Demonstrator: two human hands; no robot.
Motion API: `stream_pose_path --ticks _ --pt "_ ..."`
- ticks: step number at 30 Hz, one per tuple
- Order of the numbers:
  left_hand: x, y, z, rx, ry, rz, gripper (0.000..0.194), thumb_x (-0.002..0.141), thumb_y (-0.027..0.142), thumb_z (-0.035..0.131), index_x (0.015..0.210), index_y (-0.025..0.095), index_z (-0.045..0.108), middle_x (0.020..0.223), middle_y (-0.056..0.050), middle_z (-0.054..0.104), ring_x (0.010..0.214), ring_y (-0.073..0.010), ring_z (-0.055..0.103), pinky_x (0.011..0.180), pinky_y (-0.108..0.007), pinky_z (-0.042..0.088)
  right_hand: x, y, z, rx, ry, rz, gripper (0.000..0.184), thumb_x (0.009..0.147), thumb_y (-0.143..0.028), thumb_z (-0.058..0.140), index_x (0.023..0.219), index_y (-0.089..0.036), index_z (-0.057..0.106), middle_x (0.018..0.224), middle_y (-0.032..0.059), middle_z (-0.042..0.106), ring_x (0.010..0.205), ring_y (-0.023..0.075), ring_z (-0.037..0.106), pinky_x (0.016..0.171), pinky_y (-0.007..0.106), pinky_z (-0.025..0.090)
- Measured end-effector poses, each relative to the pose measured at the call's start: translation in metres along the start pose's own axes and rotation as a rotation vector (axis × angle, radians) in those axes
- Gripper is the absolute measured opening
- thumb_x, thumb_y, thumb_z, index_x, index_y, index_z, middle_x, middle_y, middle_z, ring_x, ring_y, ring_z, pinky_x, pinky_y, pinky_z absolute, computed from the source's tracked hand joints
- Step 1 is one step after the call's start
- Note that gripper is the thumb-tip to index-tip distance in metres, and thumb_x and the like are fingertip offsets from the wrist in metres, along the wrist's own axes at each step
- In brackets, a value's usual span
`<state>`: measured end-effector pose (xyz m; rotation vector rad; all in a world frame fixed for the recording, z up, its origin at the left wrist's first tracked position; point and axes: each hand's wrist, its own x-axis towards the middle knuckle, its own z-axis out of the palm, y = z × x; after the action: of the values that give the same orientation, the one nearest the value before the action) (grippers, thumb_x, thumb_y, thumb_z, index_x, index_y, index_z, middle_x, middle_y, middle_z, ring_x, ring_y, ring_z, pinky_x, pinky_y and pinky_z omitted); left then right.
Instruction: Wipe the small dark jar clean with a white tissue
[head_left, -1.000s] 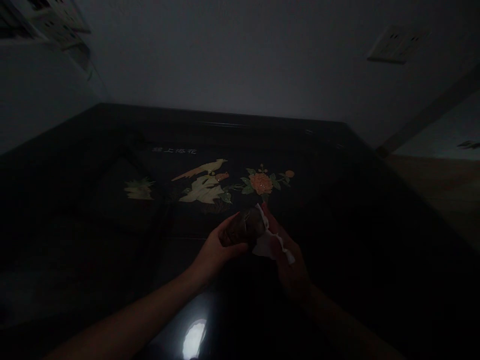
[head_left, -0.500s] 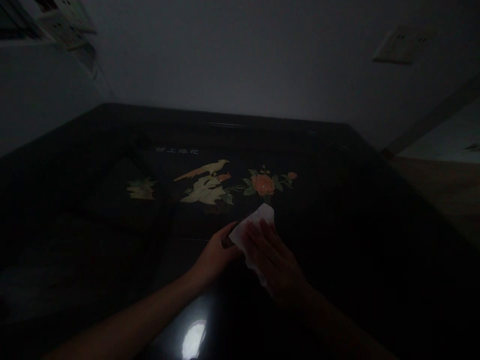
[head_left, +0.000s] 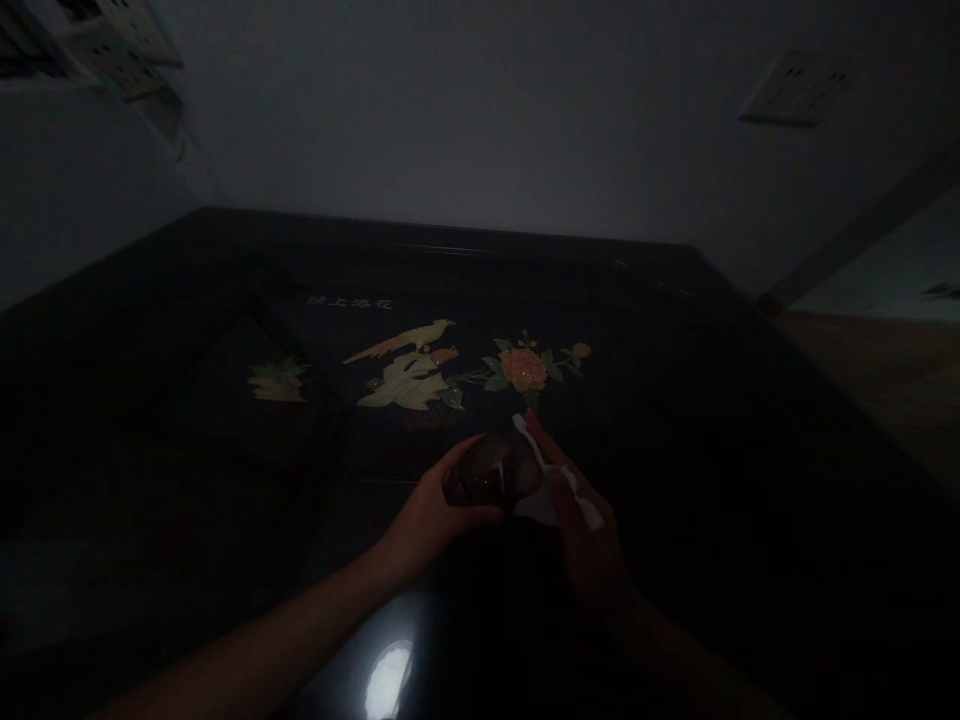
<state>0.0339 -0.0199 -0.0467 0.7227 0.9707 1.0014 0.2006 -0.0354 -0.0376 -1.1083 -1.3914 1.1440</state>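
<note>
A person works in dim light over a glossy dark tabletop (head_left: 675, 420). The left hand (head_left: 431, 500) curves round the left end of a dark, rounded object (head_left: 487, 482), the thumb along the side toward the person and the fingers on the side toward the far edge; whether those fingers are spread or together cannot be told. The object lies on its side in the grip, over the middle of the tabletop and well apart from the far corners; the dark hides whether it touches the surface.

The right hand (head_left: 589, 530) pinches a crumpled white tissue (head_left: 538, 508) between thumb and fingers, its fingertips pointing toward the far edge. The tissue is right at the object's right end — touching or just beside it, the view does not settle which.

Between the hands and the far edge, the tabletop bears a yellowish bird (head_left: 405, 340) above a pale rock shape (head_left: 405, 385), an orange flower (head_left: 523, 369) with green leaves, and a row of pale characters (head_left: 349, 302) toward the far left corner. A bright reflection (head_left: 388, 678) shines on the near part. Past the far edge rises a grey wall (head_left: 465, 120) with a socket plate (head_left: 802, 90), beyond the far right corner.
</note>
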Motion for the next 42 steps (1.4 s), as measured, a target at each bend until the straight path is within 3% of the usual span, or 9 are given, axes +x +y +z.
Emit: stream_pose_path --ticks 4,11,14,18,25,29,32,36,42 --pt "0.0 -0.001 -0.001 0.03 -0.01 -0.008 0.08 0.043 0.008 0.085 0.119 0.018 0.06 0.12 -0.011 0.067 0.116 -0.0314 0.059 0.098 -0.039 0.045 0.005 0.004 0.002 0.298 0.073 0.221 0.042 0.092 -0.048 0.051 0.124 -0.024 0.064 0.135 0.0061 0.06 0.127 0.0262 0.054 0.108 0.045 0.042" --pt "0.0 0.001 0.001 0.006 -0.067 -0.003 0.08 0.044 0.008 0.084 0.119 0.018 0.059 0.121 -0.01 0.067 0.116 -0.0302 0.059 0.099 -0.037 0.045 0.007 0.014 -0.001 0.311 0.227 0.421 0.041 0.084 -0.052 0.06 0.109 -0.022 0.071 0.113 0.0063 0.073 0.109 0.0284 0.066 0.096 0.044 0.053" --pt "0.0 0.002 0.001 0.02 -0.073 -0.009 0.079 0.045 0.009 0.084 0.119 0.017 0.059 0.12 -0.011 0.067 0.115 -0.0306 0.06 0.099 -0.038 0.045 0.006 0.007 0.001 0.261 0.168 0.331 0.043 0.086 -0.055 0.056 0.112 -0.023 0.07 0.115 0.0057 0.072 0.111 0.0273 0.065 0.097 0.043 0.052" --pt "0.0 0.0 0.0 -0.019 -0.041 -0.019 0.076 0.046 0.011 0.084 0.118 0.017 0.06 0.118 -0.01 0.068 0.113 -0.0302 0.061 0.098 -0.038 0.046 0.001 0.004 0.001 0.099 0.065 0.133 0.044 0.095 -0.048 0.044 0.131 -0.027 0.058 0.136 0.0056 0.059 0.129 0.0259 0.052 0.109 0.045 0.041" --pt "0.001 -0.006 0.0 -0.092 -0.032 -0.005 0.073 0.052 0.031 0.088 0.117 0.014 0.061 0.114 -0.013 0.07 0.108 -0.0283 0.064 0.096 -0.036 0.047 -0.001 0.01 -0.006 -0.384 -0.164 -0.455 0.057 0.098 -0.016 0.034 0.15 -0.034 0.019 0.159 -0.0016 0.021 0.145 0.0206 0.021 0.117 0.046 0.028" --pt "0.003 -0.008 -0.003 -0.063 -0.05 -0.002 0.063 0.058 0.032 0.086 0.115 0.015 0.064 0.103 -0.01 0.073 0.098 -0.0265 0.067 0.091 -0.036 0.05 -0.001 0.009 -0.004 -0.574 -0.265 -0.656 0.068 0.093 -0.005 0.035 0.152 -0.026 0.009 0.159 0.0013 0.012 0.147 0.0233 0.009 0.117 0.049 0.027" --pt "0.002 -0.01 -0.005 -0.005 -0.04 -0.025 0.053 0.061 0.03 0.084 0.109 0.016 0.065 0.099 -0.009 0.074 0.092 -0.0261 0.069 0.084 -0.034 0.052 -0.002 0.01 -0.003 -0.674 -0.316 -0.723 0.068 0.092 -0.005 0.036 0.152 -0.021 0.008 0.157 0.0043 0.021 0.146 0.0241 0.004 0.117 0.052 0.026" --pt "0.001 -0.01 -0.006 0.003 -0.03 -0.014 0.05 0.062 0.028 0.083 0.107 0.016 0.065 0.102 -0.009 0.074 0.095 -0.0269 0.068 0.082 -0.033 0.052 -0.001 0.01 -0.002 -0.701 -0.298 -0.729 0.065 0.094 -0.008 0.038 0.152 -0.023 0.013 0.153 0.0055 0.033 0.146 0.0234 0.011 0.117 0.051 0.026" --pt "0.002 -0.007 -0.001 -0.024 -0.021 0.045 0.062 0.057 0.025 0.085 0.115 0.017 0.062 0.11 -0.009 0.072 0.105 -0.028 0.065 0.092 -0.036 0.049 0.001 0.008 -0.004 -0.551 -0.184 -0.617 0.063 0.095 -0.009 0.036 0.151 -0.029 0.015 0.157 0.002 0.025 0.145 0.0219 0.021 0.116 0.047 0.032"
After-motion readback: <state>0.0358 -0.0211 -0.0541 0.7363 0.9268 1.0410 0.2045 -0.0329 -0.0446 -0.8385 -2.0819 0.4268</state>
